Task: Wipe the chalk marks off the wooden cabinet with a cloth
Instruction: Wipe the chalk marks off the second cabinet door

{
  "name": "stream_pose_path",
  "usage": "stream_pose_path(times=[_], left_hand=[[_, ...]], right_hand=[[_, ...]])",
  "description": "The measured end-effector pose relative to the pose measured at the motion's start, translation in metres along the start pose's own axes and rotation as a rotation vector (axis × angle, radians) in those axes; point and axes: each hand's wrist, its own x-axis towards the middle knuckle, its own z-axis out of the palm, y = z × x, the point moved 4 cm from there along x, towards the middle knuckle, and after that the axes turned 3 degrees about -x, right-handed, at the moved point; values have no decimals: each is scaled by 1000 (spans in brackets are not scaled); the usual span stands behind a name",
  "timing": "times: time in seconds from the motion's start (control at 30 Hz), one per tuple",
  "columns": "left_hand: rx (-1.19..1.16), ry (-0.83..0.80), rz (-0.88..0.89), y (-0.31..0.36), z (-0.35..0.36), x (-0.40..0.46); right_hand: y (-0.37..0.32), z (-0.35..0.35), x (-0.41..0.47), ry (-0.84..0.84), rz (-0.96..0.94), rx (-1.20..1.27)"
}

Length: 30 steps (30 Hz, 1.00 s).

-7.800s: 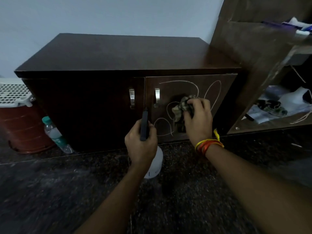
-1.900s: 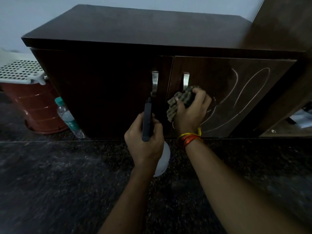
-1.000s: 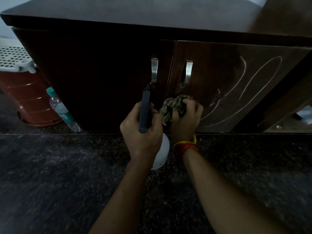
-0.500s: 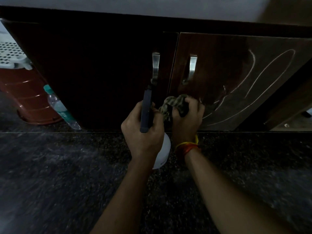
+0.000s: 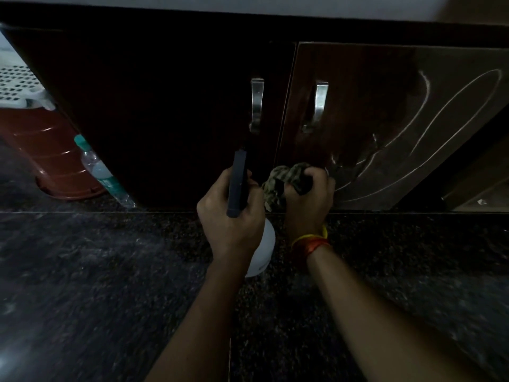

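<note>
A dark wooden cabinet (image 5: pixel 154 111) with two doors fills the upper view. White chalk marks (image 5: pixel 429 133) curve in long loops over the right door. My right hand (image 5: pixel 308 199) grips a crumpled green patterned cloth (image 5: pixel 283 180) and presses it against the lower left part of that door, just below its metal handle (image 5: pixel 319 103). My left hand (image 5: pixel 231 216) holds a spray bottle (image 5: pixel 261 249) with a dark head and white body, in front of the gap between the doors.
A reddish bin with a white perforated lid (image 5: pixel 41 150) stands left of the cabinet, and a plastic water bottle (image 5: pixel 102 175) leans beside it. Dark speckled stone floor (image 5: pixel 96 285) spreads below. An open shelf unit (image 5: pixel 484 188) adjoins on the right.
My right hand has carried the cloth down and left across the right door. The loops on that door's left part are gone. My view has closed in on the cabinet.
</note>
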Motion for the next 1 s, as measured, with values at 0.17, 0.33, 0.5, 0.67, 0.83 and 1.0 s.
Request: stream_pose_path(times=[0.17,0.33,0.5,0.67,0.83,1.0], left_hand=[[8,-11,-18,-6,-2,-7],[59,-16,-62,-15,-4,-10],[74,2,-71,-16,0,-6],[49,5,-49,-11,-4,-12],[85,20,-51,-13,-10,-5],[86,15,-25,-5,-8,-3]], right_hand=[[34,7,-17,-97,142,-124],[45,10,-15,-110,301,-138],[28,11,-13,14,262,14],[61,23,-29,-129,554,-2],[78,35,-36,-172,806,117],[67,45,-38,-105,1026,482]])
